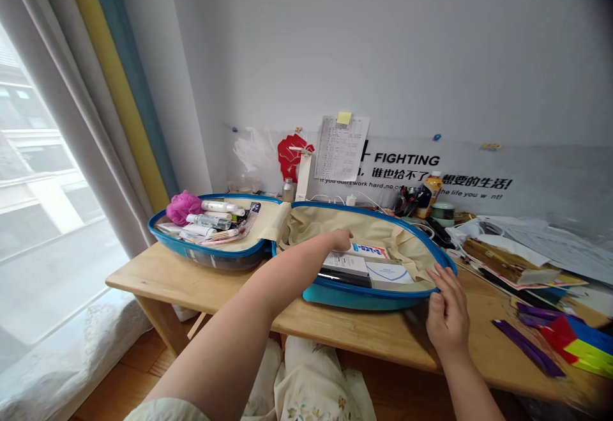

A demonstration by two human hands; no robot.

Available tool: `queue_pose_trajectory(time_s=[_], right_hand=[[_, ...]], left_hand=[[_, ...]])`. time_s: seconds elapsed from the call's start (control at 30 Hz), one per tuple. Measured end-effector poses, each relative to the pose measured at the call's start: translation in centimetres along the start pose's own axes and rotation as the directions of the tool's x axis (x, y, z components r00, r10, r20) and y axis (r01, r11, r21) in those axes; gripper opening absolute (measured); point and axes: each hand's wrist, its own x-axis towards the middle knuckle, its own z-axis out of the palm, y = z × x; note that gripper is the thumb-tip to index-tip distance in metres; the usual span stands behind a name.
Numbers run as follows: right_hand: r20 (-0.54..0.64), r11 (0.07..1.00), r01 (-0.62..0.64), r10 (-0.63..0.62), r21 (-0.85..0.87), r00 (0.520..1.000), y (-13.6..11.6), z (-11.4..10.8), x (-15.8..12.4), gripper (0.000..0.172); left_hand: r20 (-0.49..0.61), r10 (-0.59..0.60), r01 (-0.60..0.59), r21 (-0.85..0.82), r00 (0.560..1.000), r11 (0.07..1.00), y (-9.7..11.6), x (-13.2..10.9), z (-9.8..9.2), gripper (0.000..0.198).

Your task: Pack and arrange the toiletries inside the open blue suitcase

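Note:
An open blue case (383, 299) with a beige lining lies across the wooden table. My left hand (341, 240) reaches into its right half, beside a white box with red and blue print (371, 251); what its fingers hold, if anything, is hidden. White boxes (387, 273) and a dark flat item (343, 276) lie along the near side. My right hand (447, 306) rests against the case's right rim with its fingers spread. In the left half are a pink bath puff (184, 207), small bottles (209, 221) and tubes.
Papers (536, 242), a brown pouch (505, 259), purple strips (528, 347) and a multicoloured packet (582, 344) cover the right side of the table (383, 341). An orange bottle (428, 195) and a pen holder (407, 202) stand behind the case. A curtain hangs at left.

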Motion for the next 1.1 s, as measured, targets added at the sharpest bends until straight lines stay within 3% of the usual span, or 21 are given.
queue_pose_trajectory(time_s=[0.23,0.4,0.47,0.57,0.73,0.83,0.97,1.1], right_hand=[[0.018,1.0,-0.016,0.016,-0.007,1.0,0.0,-0.1,0.1,0.042],[0.015,1.0,-0.022,0.022,-0.01,1.0,0.1,0.0,0.1,0.043],[0.019,1.0,-0.022,0.022,-0.008,1.0,0.1,0.0,0.1,0.042],[0.015,1.0,-0.013,0.013,-0.008,1.0,0.1,0.0,0.1,0.041],[0.012,1.0,0.004,-0.004,-0.016,1.0,0.1,0.0,0.1,0.041],[0.016,1.0,0.004,-0.004,-0.025,1.0,0.1,0.0,0.2,0.041],[0.011,1.0,0.007,-0.006,-0.031,1.0,0.2,0.0,0.2,0.04],[0.022,0.999,0.003,-0.002,-0.038,1.0,0.2,-0.1,0.1,0.04]], left_hand=[[0.037,0.047,-0.043,-0.102,0.998,0.994,1.2,-0.7,0.1,0.047],[-0.122,-0.014,0.01,-0.041,0.992,0.999,-0.3,-1.1,-2.4,0.045],[-0.218,-0.065,0.065,-0.006,0.974,0.998,-2.4,-1.6,-4.3,0.043],[-0.346,-0.206,0.238,0.05,0.915,0.97,-7.5,-3.5,-7.3,0.039],[-0.472,-0.461,0.578,0.135,0.751,0.804,-17.7,-10.3,-10.4,0.045],[-0.491,-0.529,0.682,0.204,0.692,0.703,-22.4,-14.6,-10.8,0.045],[-0.455,-0.538,0.693,0.317,0.71,0.647,-25.8,-17.3,-10.4,0.047],[-0.397,-0.498,0.635,0.412,0.771,0.654,-26.8,-16.3,-10.0,0.048]])
